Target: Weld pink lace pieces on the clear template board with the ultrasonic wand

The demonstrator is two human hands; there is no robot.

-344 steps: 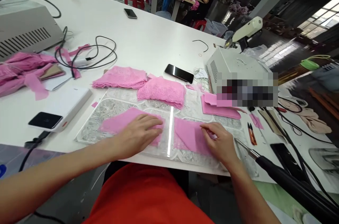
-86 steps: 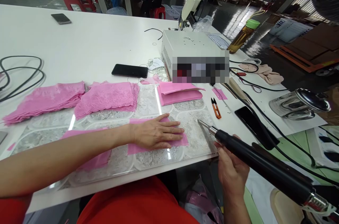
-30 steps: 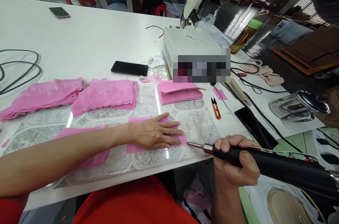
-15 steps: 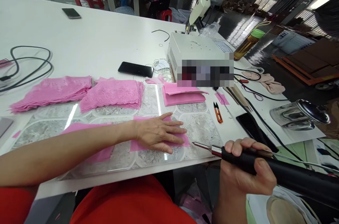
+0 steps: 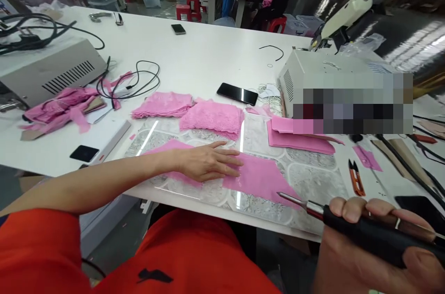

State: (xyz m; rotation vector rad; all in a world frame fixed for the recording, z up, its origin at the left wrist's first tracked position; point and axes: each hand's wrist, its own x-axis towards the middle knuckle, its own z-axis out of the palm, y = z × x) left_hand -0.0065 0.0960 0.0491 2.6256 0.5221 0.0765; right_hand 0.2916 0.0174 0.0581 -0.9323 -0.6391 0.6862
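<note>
Half a second after the previous view, found the left hand [image 5: 205, 162] shifted back to the left edge of the right-hand pink piece [image 5: 260, 175], with open, slightly parted fingers, grasping nothing; previously, saw it covering most of that piece. Could not judge its pressure. Found the right hand [image 5: 361, 266] wrapped around a black-handled tool [image 5: 351, 231]. Noted its metal tip [image 5: 292, 199] over the piece's lower right corner, instead of just beside the right edge. Could not tell contact from hovering.

Took this to mean more cloth exposed to the tool, with only the left margin under the fingers and probably less steadying near the tip. Located the piece flat on a stone-patterned mat [image 5: 316, 182], beside a second pink piece [image 5: 172, 144] partly hidden by the forearm.

Checked for writing; read none. Saw a dark leaping-animal mark [image 5: 155, 276] on the red shirt [image 5: 194, 257], without legible lettering. Found the grey box [image 5: 323, 69] pixelated across its front, beyond reading. Saw a small orange-red mark [image 5: 101, 158] on the white box [image 5: 113, 138], too small to make out.
</note>
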